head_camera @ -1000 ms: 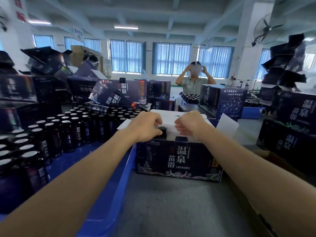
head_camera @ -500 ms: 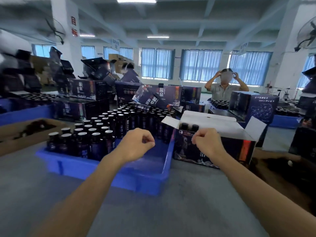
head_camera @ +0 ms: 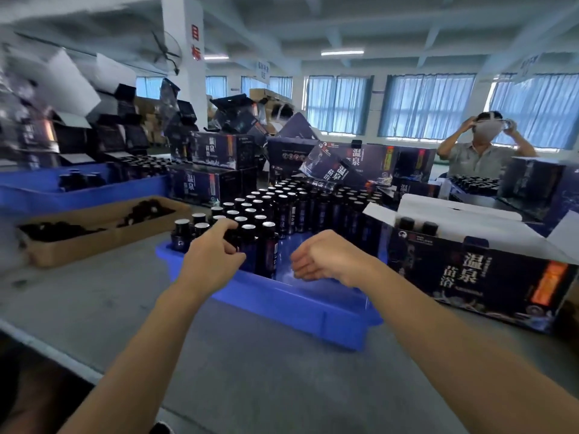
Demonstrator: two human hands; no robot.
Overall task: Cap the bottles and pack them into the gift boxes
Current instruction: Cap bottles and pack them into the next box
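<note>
Both hands hover over the blue tray (head_camera: 282, 297) to fetch bottles (head_camera: 283, 203): left hand (head_camera: 213, 261) fingers wide round one, right hand (head_camera: 322, 261) fingers loose, empty

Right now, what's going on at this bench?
A person's left hand is at the front dark bottles in the blue tray; whether it grips one is unclear. The right hand hovers open and empty over the tray's bare part. The open gift box beside the tray shows two capped bottles inside.
</note>
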